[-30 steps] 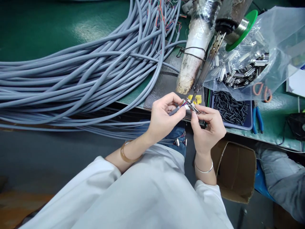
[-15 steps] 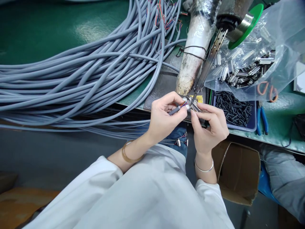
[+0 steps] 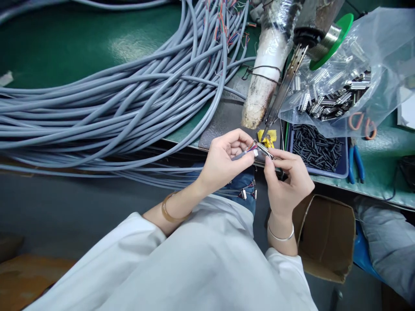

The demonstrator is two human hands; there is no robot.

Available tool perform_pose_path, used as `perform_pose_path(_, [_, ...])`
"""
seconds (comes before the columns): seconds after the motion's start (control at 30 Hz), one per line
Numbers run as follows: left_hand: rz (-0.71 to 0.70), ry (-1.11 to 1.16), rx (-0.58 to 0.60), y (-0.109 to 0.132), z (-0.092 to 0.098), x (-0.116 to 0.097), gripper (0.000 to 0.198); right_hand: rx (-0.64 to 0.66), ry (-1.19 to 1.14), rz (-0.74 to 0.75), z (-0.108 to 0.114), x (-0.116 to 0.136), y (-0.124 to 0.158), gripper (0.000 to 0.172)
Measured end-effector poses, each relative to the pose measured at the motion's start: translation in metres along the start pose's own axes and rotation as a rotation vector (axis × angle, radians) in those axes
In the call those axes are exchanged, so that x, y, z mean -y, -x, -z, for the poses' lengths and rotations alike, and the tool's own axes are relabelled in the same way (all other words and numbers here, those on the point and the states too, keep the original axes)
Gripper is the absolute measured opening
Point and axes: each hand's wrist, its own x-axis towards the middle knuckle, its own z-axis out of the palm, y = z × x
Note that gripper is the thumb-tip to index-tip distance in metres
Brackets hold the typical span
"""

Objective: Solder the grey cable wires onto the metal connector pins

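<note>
My left hand [image 3: 225,162] pinches the stripped end of a grey cable [image 3: 240,154], whose thin coloured wires fan out at the tip. My right hand [image 3: 287,179] pinches a small metal connector [image 3: 264,150] that meets those wire ends. Both hands hover at the front edge of the green bench [image 3: 65,47], just below the tip of a soldering iron [image 3: 282,93] that slants down from a wrapped holder [image 3: 266,73]. Each wrist wears a bangle.
A large bundle of grey cables [image 3: 106,108] covers the left of the bench. To the right lie a plastic bag of metal connectors [image 3: 340,86], a solder spool [image 3: 327,39], a blue tray of black sleeves [image 3: 314,149], blue pliers [image 3: 355,160]. A cardboard box [image 3: 327,235] stands below.
Both hands have dropped slightly away from the iron tip, keeping cable end and connector together. The view shifted a little.
</note>
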Motion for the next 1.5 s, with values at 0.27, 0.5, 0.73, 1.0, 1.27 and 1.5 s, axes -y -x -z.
perform_pose_path(0.27, [0.043,0.094,0.006,0.003,0.002,0.003,0.013,-0.333,-0.121,0.056,0.005,0.0,0.002,0.007])
perform_pose_path(0.5, [0.025,0.133,-0.025,0.001,0.0,0.004,0.015,-0.301,-0.122,-0.085,0.008,0.001,0.009,0.024])
perform_pose_path(0.73, [-0.007,0.074,-0.037,-0.001,-0.004,0.005,0.017,-0.036,-0.013,0.029,-0.01,-0.005,0.01,0.012])
perform_pose_path(1.0, [-0.052,0.005,-0.081,-0.004,-0.005,0.005,0.011,-0.031,-0.121,-0.029,-0.018,-0.01,-0.003,0.009])
perform_pose_path(1.27, [-0.031,-0.013,-0.084,-0.004,-0.002,0.004,0.014,-0.013,-0.07,0.023,-0.015,-0.008,-0.004,0.011])
perform_pose_path(1.5, [-0.029,-0.02,-0.077,-0.003,-0.002,0.009,0.012,-0.03,-0.078,0.037,-0.016,-0.011,0.0,0.013])
